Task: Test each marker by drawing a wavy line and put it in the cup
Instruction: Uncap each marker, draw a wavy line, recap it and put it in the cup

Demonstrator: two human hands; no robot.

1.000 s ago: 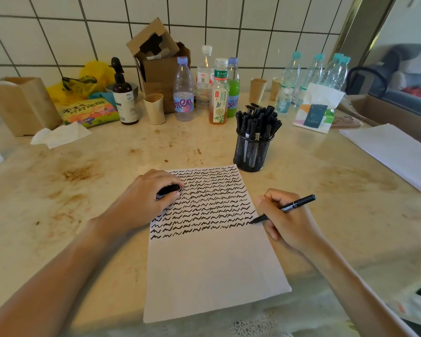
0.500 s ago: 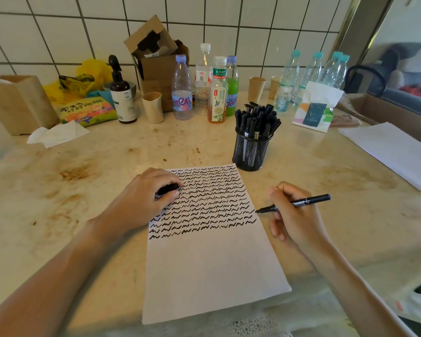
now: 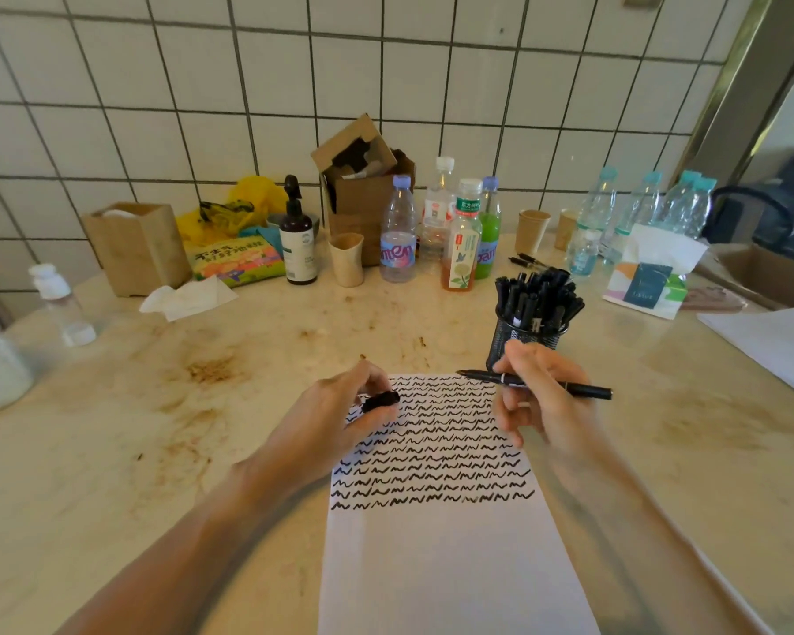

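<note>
A white sheet of paper lies on the table, its upper half filled with several black wavy lines. My right hand holds an uncapped black marker above the sheet's top right corner, its tip pointing left. My left hand pinches the black marker cap over the sheet's top left corner. A black mesh cup full of several black markers stands just behind my right hand.
Along the tiled wall stand several bottles, paper cups, a cardboard box, a wooden holder and a tissue pack. More paper lies at the right. Two loose pens lie behind the cup.
My right hand lifted the marker off the paper and swung it up and left, tip toward the cap. My left hand rose slightly with the cap. The camera tilted up.
</note>
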